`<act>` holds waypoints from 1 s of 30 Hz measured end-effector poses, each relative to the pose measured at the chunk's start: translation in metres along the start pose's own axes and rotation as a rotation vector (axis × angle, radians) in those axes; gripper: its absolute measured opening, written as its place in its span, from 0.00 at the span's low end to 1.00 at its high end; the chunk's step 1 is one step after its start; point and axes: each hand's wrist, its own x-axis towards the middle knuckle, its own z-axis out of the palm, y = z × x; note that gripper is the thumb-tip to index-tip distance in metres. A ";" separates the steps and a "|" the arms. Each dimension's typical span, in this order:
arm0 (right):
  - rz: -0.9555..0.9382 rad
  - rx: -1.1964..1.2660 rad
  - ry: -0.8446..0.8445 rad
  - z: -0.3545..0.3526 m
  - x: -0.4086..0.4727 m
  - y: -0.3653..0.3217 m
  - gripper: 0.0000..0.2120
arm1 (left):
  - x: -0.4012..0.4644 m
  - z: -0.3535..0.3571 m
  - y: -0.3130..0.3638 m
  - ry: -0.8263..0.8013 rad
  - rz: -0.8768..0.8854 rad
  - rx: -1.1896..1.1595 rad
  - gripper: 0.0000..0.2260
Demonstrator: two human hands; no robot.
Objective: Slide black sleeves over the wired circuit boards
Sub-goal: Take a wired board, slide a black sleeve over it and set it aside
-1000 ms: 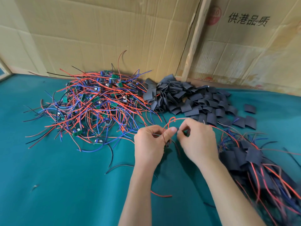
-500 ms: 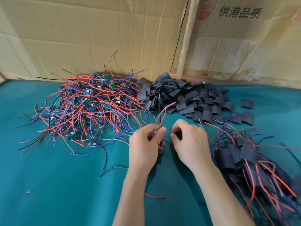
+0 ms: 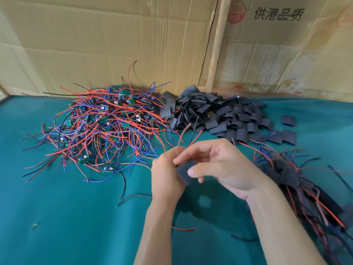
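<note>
Both hands have come up a little from the cloth (image 3: 76, 217) since a moment ago, and a black sleeve (image 3: 185, 172) that was hidden inside the right hand now shows between them. The right hand (image 3: 221, 167) grips this sleeve, with one fingertip pressed on its flat face and the thumb above it. The left hand (image 3: 168, 176) is closed around the wires (image 3: 180, 138), which rise out of the fists as thin red and black strands; the board at their end I cannot see, it is covered by the fingers. The two hands touch each other at the sleeve, above the middle of the green cloth. Behind them to the left lies the big tangle of red, blue and black wired boards (image 3: 103, 123). Just beside it, to the right, is the heap of empty sleeves (image 3: 215, 113), a few of them lying apart from the heap. Near the right forearm is a pile of finished pieces (image 3: 298, 180), black covers with wires coming out. Cardboard (image 3: 114, 44) stands behind everything.
</note>
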 end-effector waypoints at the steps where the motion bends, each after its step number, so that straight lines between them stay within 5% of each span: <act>1: 0.027 0.009 -0.081 -0.003 -0.002 -0.001 0.14 | 0.001 0.000 0.000 0.004 -0.010 -0.009 0.11; 3: 0.085 0.005 -0.287 -0.010 -0.006 -0.005 0.16 | 0.003 0.003 0.002 0.051 -0.058 -0.055 0.03; 5: 0.098 0.012 -0.377 -0.018 -0.010 -0.006 0.18 | 0.004 0.004 0.002 0.092 -0.076 -0.129 0.05; 7: 0.062 0.107 -0.287 -0.026 -0.013 -0.006 0.18 | 0.003 0.004 0.002 0.090 -0.070 -0.195 0.08; 10: 0.004 0.245 0.075 -0.038 -0.012 -0.001 0.16 | 0.003 0.004 0.003 0.102 -0.126 -0.295 0.10; 12: 0.024 0.025 0.365 -0.041 -0.007 0.009 0.16 | 0.004 0.006 0.004 0.126 -0.153 -0.297 0.10; 15: 0.100 -0.650 0.616 -0.031 0.002 0.029 0.15 | 0.002 0.008 0.004 0.140 -0.125 -0.270 0.13; 22: 0.175 -1.002 0.688 -0.026 0.000 0.042 0.04 | 0.000 0.006 0.005 0.161 -0.051 -0.210 0.22; 30: 0.234 -1.003 0.593 -0.025 0.001 0.032 0.09 | 0.002 0.003 0.006 0.131 -0.049 -0.303 0.10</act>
